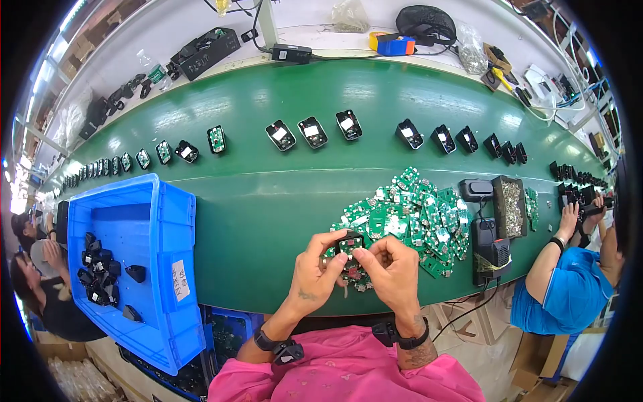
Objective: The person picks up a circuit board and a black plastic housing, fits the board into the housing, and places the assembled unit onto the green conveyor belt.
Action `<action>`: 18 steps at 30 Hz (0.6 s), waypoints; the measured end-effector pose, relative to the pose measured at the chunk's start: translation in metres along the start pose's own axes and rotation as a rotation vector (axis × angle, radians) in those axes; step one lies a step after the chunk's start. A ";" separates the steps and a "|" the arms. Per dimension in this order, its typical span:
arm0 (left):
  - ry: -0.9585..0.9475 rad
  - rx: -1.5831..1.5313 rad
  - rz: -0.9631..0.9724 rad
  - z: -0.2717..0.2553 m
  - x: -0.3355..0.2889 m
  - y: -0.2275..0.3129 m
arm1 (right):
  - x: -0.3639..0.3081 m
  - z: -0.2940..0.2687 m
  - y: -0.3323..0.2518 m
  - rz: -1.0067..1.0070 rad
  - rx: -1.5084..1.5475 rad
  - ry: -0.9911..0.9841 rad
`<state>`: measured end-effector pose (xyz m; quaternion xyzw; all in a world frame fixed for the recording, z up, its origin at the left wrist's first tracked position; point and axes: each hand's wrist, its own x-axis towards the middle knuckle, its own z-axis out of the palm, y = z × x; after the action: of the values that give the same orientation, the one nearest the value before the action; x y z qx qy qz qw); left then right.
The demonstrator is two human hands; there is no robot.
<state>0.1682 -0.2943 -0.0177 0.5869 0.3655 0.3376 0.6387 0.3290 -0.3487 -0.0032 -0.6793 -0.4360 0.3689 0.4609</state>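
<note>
My left hand (313, 273) is closed round a small black plastic housing (355, 236), its thumb pressed on the green circuit board (348, 247) seated in the housing's open side. From the other side my right hand (392, 268) grips the same piece, fingers curled and thumb tip on the board's edge. Both hands hold it above the near edge of a heap of loose green circuit boards (435, 224). A few boards lie under my hands, partly hidden by them.
A blue crate (179, 221) with several black housings stands at left. Black housings (313, 132) line the green bench (254, 201). Right of the heap are a black charger-like device (491, 244) and an oblong tray (509, 189). A co-worker in blue (569, 288) sits at right; others are at far left.
</note>
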 end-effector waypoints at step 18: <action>0.002 0.200 0.161 0.000 0.007 -0.015 | 0.007 0.023 0.010 -0.244 0.032 -0.016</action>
<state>0.1716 -0.2897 -0.0334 0.6748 0.3498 0.3501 0.5475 0.3138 -0.3370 -0.0207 -0.6109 -0.5131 0.3224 0.5094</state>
